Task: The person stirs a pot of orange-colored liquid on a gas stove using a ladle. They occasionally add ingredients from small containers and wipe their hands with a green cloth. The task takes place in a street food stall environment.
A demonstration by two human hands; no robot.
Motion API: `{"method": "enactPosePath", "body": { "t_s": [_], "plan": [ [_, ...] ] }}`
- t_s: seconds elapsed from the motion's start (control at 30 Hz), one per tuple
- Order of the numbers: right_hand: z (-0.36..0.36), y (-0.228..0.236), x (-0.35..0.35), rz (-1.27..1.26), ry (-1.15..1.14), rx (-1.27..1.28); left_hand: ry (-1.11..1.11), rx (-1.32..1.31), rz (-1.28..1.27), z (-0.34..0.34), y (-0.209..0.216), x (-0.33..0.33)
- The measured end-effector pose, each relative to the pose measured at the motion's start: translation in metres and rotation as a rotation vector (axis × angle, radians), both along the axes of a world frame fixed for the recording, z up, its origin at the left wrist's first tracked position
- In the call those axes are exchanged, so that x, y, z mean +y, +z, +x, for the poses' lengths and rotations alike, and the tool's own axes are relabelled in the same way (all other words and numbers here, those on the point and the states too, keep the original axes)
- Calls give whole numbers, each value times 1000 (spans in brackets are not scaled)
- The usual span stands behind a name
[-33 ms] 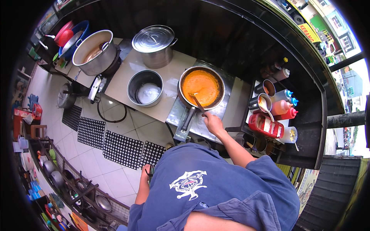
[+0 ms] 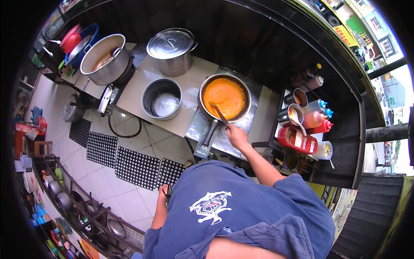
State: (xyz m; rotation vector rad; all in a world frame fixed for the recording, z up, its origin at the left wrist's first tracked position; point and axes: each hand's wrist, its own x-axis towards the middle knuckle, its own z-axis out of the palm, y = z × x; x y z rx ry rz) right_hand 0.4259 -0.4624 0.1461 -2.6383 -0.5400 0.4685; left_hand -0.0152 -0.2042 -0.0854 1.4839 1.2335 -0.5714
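Note:
My right hand (image 2: 236,136) is closed around the brown handle of a stirring utensil (image 2: 221,114). Its far end is sunk in thick orange sauce (image 2: 224,96), so its shape is hidden. The sauce fills much of a frying pan (image 2: 201,88) on the stove (image 2: 206,140). The pan's dark handle (image 2: 210,133) points toward me, just left of my right hand, which does not grip it. Low at my left side is my left hand (image 2: 163,191), partly covered by my shirt, beside a dark object I cannot make out; its fingers are mostly hidden.
Left of the pan stand an open pot (image 2: 148,100) and a lidded pot (image 2: 176,65). A large pot (image 2: 120,64) sits farther left on a burner. Squeeze bottles (image 2: 313,119), a red container (image 2: 293,143) and a cup with a spoon (image 2: 324,150) crowd the right shelf. Black mats (image 2: 137,167) cover floor tiles.

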Motion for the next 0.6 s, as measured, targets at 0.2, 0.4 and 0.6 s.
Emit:
{"method": "enactPosePath", "body": {
  "t_s": [0.2, 0.4, 0.6],
  "plan": [
    [54, -10, 0, -184, -205, -80, -161, -93, 97, 39, 42, 10],
    [15, 21, -42, -202, -99, 26, -55, -230, 123, 31, 38, 13],
    [22, -6, 6, -37, -55, 31, 156, -211, -97, 8, 0, -6]
  ]
}}
